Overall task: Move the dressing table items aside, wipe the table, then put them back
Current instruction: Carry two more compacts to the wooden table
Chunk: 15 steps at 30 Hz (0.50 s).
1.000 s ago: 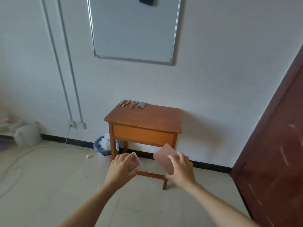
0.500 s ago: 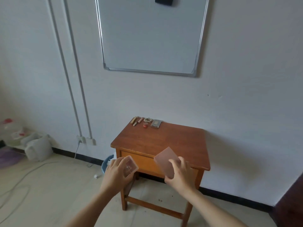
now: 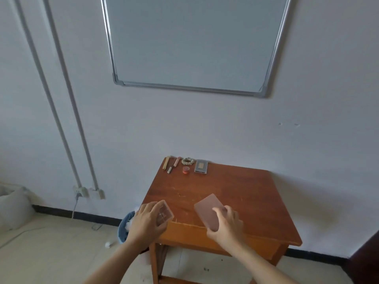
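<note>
A small wooden table (image 3: 235, 193) stands against the white wall. Along its back left edge lie two slim sticks (image 3: 166, 162), a pink tube (image 3: 176, 161), a beaded hair tie (image 3: 187, 161), a small red jar (image 3: 185, 170) and a dark flat case (image 3: 201, 166). My left hand (image 3: 146, 223) grips a small clear box (image 3: 164, 214) over the table's front left corner. My right hand (image 3: 225, 226) holds a flat pink card-like case (image 3: 208, 210) above the front edge.
A whiteboard (image 3: 190, 42) hangs above the table. Two white pipes (image 3: 67, 111) run down to wall sockets (image 3: 88, 192). A blue waste bin (image 3: 125, 226) sits left of the table leg. A white bag (image 3: 12, 208) lies far left, dark wood (image 3: 365, 259) far right.
I have walked up to the table: it grew larger and nearer, and both hands, still holding their items, now hover over its front edge.
</note>
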### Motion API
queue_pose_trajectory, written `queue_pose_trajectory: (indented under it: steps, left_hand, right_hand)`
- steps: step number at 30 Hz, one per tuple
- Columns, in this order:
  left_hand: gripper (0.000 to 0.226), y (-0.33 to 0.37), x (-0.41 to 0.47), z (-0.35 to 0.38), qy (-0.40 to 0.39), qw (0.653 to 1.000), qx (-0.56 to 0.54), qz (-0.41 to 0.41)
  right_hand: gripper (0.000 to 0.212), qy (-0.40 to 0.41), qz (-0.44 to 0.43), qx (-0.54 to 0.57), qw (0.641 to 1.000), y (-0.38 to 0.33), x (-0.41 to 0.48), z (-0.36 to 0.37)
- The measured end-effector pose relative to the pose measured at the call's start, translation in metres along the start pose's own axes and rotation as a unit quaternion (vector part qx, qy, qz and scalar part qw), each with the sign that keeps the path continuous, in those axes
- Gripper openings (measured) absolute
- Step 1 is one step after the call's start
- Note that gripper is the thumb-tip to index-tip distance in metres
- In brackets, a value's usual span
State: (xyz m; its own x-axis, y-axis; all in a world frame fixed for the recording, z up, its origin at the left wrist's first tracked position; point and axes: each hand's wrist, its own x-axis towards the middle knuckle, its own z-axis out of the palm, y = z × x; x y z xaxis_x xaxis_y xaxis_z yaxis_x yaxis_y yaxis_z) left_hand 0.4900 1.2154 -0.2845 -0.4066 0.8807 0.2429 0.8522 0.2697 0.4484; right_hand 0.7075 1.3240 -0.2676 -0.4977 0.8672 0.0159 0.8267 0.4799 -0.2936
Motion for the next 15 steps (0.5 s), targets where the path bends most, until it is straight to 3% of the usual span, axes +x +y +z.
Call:
queue_pose_trajectory:
  steps: [7, 15]
  left_hand:
    - [0.06, -0.014, 0.051, 0.046, -0.11, 0.993, 0.007, 0.035]
    - [0.056, -0.004, 0.156, 0.092, -0.163, 0.985, 0.034, 0.048]
  right_hand:
    - [0.065, -0.03, 0.106, 0.003, 0.994, 0.024, 0.031, 0.02]
    - [0.062, -0.007, 0.164, 0.016, 0.986, 0.071, 0.122, 0.03]
